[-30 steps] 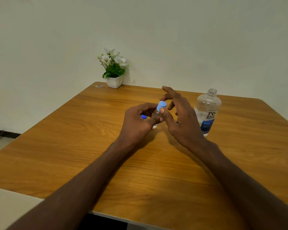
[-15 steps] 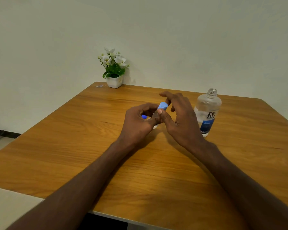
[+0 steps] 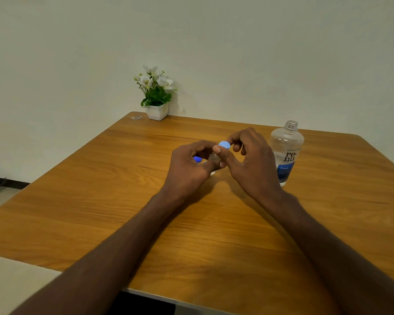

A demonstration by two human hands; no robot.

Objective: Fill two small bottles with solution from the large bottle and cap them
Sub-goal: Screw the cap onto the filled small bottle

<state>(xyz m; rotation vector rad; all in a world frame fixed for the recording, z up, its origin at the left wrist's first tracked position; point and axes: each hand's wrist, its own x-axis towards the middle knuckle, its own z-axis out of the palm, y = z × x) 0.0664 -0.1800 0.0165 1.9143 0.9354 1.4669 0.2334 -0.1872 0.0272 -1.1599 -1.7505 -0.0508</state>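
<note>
My left hand (image 3: 189, 167) grips a small clear bottle (image 3: 214, 157) just above the middle of the wooden table (image 3: 100, 201). On top of that bottle sits a light blue cap (image 3: 224, 144), pinched between the thumb and forefinger of my right hand (image 3: 251, 162). Behind my left hand a darker blue cap (image 3: 197, 159) shows, with what it sits on hidden by my fingers. The large clear solution bottle (image 3: 286, 153) with a blue label stands uncapped just right of my right hand.
A small white pot of white flowers (image 3: 157, 94) stands at the table's far left corner against the wall, with a tiny clear scrap (image 3: 135, 117) beside it. The table's near edge runs below my forearms.
My right fingers have curled in and turned around the light blue cap; the cap now shows more of its top. My left hand and the large bottle have stayed put.
</note>
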